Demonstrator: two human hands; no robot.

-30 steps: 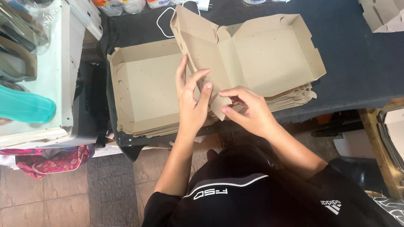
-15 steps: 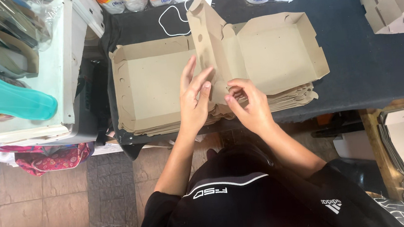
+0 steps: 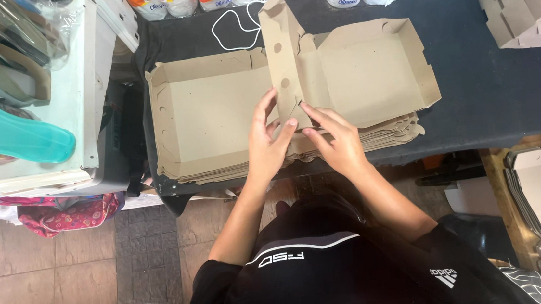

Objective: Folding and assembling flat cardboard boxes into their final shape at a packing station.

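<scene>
We pinch the box blank's raised centre flap between left hand and right hand, fingers gripping its base to crease it upright; it lies atop the flat stack on the table, supported while we fold.

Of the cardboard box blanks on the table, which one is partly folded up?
The top blank of the stack under both hands: its centre panel stands up, with the left hand and right hand at its base. The blanks beneath lie flat.
</scene>
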